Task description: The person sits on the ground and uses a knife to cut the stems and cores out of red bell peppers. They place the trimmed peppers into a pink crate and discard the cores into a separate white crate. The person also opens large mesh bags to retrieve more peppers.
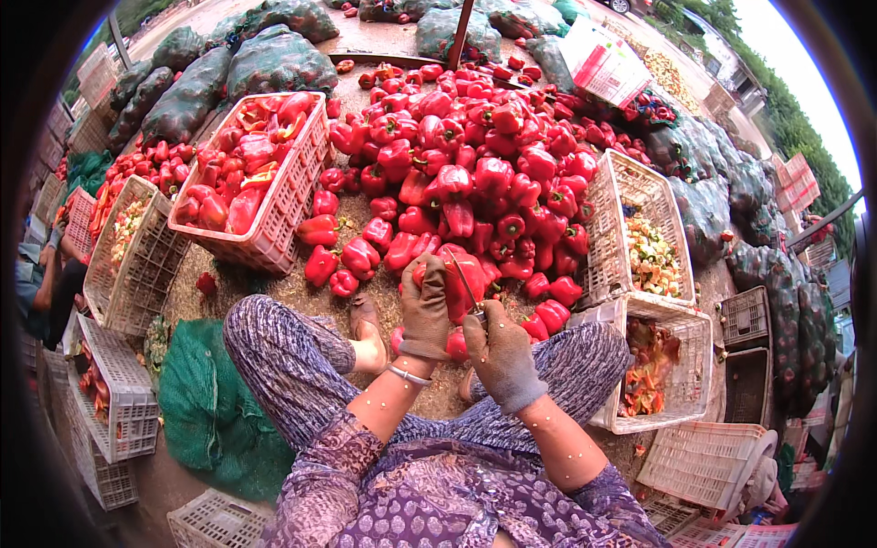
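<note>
In the middle of the head view, my left hand (425, 308), in a dirty brown work glove, holds a red bell pepper (460, 277) from its left side. A gloved right hand, mine (503, 356), grips the handle of a knife with a narrow blade (464, 277), which points up and left across the pepper. Whether the blade has entered the flesh I cannot tell. Beyond both hands rises a large heap of whole red bell peppers (473, 164). A few loose peppers lie on the ground between my knees and the heap.
A crate of cut red peppers (310, 205) stands front left. At right are a crate with cores and seeds (603, 233) and a crate of reddish scraps (695, 383). Green netting (212, 411) lies by my left knee. Filled mesh sacks (281, 65) stand behind; a person (44, 281) sits far left.
</note>
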`<action>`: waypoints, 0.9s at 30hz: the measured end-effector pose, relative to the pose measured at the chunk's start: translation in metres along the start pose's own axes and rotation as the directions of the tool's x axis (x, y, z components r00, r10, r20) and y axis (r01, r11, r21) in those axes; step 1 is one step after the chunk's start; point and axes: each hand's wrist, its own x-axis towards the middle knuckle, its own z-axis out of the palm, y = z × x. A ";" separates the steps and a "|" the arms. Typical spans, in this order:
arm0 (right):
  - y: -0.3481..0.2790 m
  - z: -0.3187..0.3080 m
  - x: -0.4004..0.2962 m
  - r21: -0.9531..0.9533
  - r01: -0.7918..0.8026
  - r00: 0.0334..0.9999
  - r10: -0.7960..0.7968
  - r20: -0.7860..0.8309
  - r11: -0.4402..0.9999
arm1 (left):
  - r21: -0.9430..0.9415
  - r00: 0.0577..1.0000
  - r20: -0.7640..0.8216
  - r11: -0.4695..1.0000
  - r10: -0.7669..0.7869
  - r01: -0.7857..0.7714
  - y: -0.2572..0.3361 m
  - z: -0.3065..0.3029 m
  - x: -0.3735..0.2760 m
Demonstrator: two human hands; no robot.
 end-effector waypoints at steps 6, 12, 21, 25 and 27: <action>0.041 0.027 -0.037 -0.036 0.078 0.994 -0.080 -0.080 0.996 | -0.002 0.999 -0.026 1.000 -0.019 0.019 -0.049 -0.003 0.007; 0.049 0.043 -0.069 -0.010 -0.121 0.992 0.122 0.038 0.993 | -0.321 0.951 -0.057 0.908 -0.303 0.270 -0.093 -0.012 0.003; 0.029 -0.001 -0.039 0.172 0.010 0.984 0.021 -0.175 0.985 | 0.053 0.982 0.087 0.984 0.168 -0.173 -0.055 -0.031 0.000; 0.028 -0.008 0.004 0.137 0.038 0.998 -0.031 -0.052 0.990 | 0.070 0.944 0.276 0.976 0.180 -0.207 -0.009 -0.017 -0.033; 0.031 -0.008 0.006 0.297 -0.003 0.999 -0.009 0.038 0.955 | 0.108 0.937 0.293 0.968 0.188 -0.228 0.004 -0.019 -0.037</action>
